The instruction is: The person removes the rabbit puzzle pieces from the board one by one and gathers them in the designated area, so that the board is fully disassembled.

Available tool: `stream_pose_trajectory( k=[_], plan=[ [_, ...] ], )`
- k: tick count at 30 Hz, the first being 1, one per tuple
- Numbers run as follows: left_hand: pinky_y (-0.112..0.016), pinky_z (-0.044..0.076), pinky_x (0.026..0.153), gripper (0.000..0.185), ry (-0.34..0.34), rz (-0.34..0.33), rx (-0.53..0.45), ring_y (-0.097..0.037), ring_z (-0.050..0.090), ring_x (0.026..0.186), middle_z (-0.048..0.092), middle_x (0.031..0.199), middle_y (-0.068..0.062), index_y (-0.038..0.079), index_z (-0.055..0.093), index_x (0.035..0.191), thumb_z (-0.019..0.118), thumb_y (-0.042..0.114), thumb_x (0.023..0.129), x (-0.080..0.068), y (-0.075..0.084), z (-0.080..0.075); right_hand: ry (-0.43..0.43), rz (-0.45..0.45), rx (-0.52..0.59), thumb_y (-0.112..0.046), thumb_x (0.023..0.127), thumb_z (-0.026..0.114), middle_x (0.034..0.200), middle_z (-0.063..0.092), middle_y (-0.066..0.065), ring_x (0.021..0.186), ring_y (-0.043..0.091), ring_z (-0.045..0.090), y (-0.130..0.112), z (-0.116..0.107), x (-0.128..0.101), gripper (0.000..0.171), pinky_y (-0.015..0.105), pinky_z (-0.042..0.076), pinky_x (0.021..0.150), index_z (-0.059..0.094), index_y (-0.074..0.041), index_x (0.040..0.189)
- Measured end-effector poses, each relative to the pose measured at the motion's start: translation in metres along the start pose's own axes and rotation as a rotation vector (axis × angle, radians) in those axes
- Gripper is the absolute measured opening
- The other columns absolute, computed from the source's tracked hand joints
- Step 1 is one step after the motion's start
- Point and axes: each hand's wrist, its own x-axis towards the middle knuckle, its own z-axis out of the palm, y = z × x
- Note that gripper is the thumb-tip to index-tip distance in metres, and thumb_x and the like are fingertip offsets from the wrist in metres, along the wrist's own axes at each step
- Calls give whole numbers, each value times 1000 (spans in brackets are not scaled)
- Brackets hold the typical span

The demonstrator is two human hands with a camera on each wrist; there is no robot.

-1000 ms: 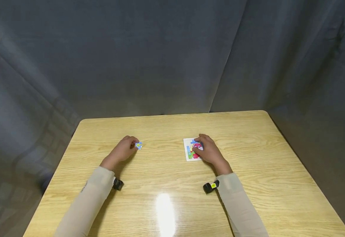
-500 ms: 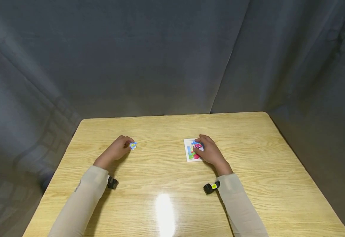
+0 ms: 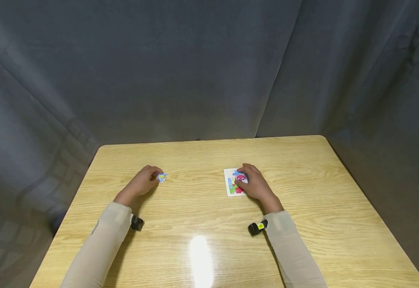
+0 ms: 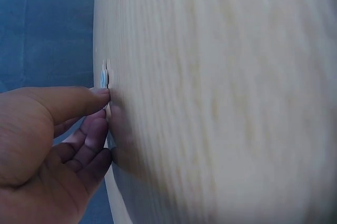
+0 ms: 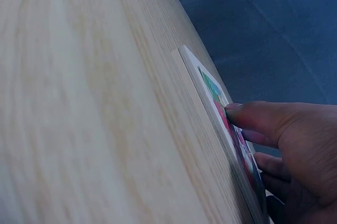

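Backdrop: grey cloth (image 3: 209, 68) hangs behind and to both sides of the table.
Table: light wood (image 3: 209, 240), with a lamp glare near the front edge.
Sleeves: beige, one on each forearm, each with a small black wrist camera.
Board: white puzzle board (image 3: 229, 183) lies flat right of centre, coloured picture up; unmoved over the last second.
Right hand: the right hand (image 3: 254, 183) lies on the board, fingers curved over its right part and thumb tip pressing the picture face (image 5: 224, 111). It holds nothing between the fingers, and has not shifted.
Left hand: the left hand (image 3: 142, 182) pinches a blue piece (image 3: 162, 177) between thumb and fingertips, low on the table, well apart from the board.
Piece: small, blue with a yellow spot; seen edge-on at the fingertips in the wrist view (image 4: 103, 74).
Change: the left hand and piece have drifted slightly left, away from the board, then settled.
Judgement: the piece is leaving the board, not joining it.
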Motion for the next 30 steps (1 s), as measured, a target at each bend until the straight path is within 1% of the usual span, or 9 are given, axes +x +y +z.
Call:
stream_pose_trajectory(
  k=[6,16,23,27,30],
  plan=[
    [-49,46,94,29,-11,-6,-9,-32,51,111,50,119,-17,5,57,126,57,7,98,0,0,0,0,6,7,-27,91,68,152,34,17,141,38,26,0,1,0,45,54,26,112,57,-6,129],
    [-48,46,93,28,-6,3,-12,-32,51,108,51,117,-17,4,58,125,59,6,97,0,4,-2,8,-7,10,-28,91,68,151,34,18,141,38,26,3,0,0,46,54,27,112,58,-6,129],
    [-49,45,94,30,-4,5,-21,-33,50,110,51,119,-18,4,58,126,60,7,96,1,1,-3,10,-14,19,-28,91,68,151,34,18,141,39,26,2,1,2,45,55,26,112,58,-5,129],
    [-49,46,94,31,-6,-6,-42,-33,51,110,53,119,-18,4,57,126,60,11,96,0,-2,-3,-5,-15,25,-30,92,67,152,34,18,141,39,26,2,1,2,46,55,26,112,58,-6,130],
    [-49,47,92,31,5,4,-55,-33,53,109,55,119,-18,2,57,127,59,14,98,1,-4,-3,-10,-13,37,-30,92,66,152,33,17,141,39,26,2,1,2,47,56,25,112,57,-6,132]
  ],
)
